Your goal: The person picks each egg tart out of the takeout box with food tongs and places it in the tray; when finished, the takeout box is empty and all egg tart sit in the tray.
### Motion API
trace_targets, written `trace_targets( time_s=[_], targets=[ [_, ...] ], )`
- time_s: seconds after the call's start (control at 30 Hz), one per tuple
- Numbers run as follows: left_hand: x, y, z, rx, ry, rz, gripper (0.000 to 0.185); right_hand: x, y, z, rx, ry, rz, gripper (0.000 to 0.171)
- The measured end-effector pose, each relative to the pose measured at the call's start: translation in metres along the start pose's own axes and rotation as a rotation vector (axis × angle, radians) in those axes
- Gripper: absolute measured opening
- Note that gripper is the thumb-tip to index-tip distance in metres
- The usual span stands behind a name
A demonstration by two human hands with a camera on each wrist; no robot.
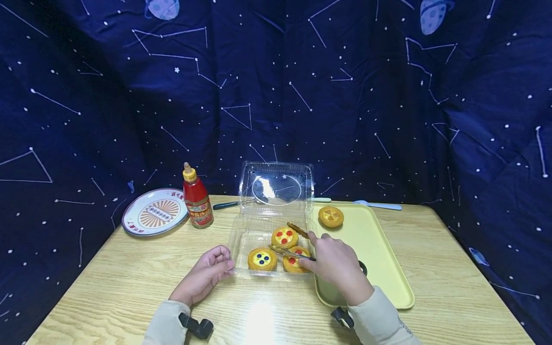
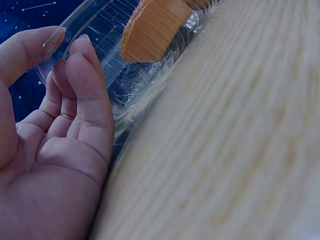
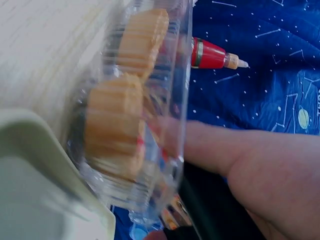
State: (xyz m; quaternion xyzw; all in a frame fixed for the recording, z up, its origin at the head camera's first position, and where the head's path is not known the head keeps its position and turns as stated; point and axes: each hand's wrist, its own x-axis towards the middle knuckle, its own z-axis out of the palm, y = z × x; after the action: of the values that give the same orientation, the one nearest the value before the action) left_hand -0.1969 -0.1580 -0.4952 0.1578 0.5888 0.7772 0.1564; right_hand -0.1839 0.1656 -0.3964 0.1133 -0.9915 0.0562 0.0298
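While the right hand (image 1: 336, 261) grips tongs (image 1: 297, 230), the left (image 1: 206, 274) pinches the container (image 1: 253, 239).

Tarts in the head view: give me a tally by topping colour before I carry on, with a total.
Red: 2, the rear red tart and the front red tart, in the clear container
Blue: 1, the blue-dotted tart, also in the clear container
Orange: 1, the orange-topped tart, on the yellow tray
Total: 4

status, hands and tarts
Left hand pinching clamshell rim. Right hand holding tongs, tips astride rear red-dotted tart. Front red-dotted tart crowding it; lid open.
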Motion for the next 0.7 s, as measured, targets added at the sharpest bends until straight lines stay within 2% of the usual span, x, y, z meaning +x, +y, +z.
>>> trace_targets(
  time_s=[0.2,0.4,0.53,0.7],
  targets=[
    [-0.001,-0.001,0.000,-0.005,-0.015,0.015,0.010,-0.001,-0.006,0.003,-0.018,0.028,0.016,0.074],
    [0.000,-0.001,0.001,-0.005,0.007,-0.002,0.010,-0.001,-0.005,0.004,-0.038,0.073,-0.034,0.061],
    [-0.001,-0.001,0.001,0.001,0.024,-0.016,0.010,0.001,0.000,0.003,-0.008,0.083,-0.054,0.054],
    [0.000,0.001,0.001,0.000,0.024,-0.021,0.011,0.003,0.006,-0.002,0.064,0.063,-0.025,0.054]
  ],
)
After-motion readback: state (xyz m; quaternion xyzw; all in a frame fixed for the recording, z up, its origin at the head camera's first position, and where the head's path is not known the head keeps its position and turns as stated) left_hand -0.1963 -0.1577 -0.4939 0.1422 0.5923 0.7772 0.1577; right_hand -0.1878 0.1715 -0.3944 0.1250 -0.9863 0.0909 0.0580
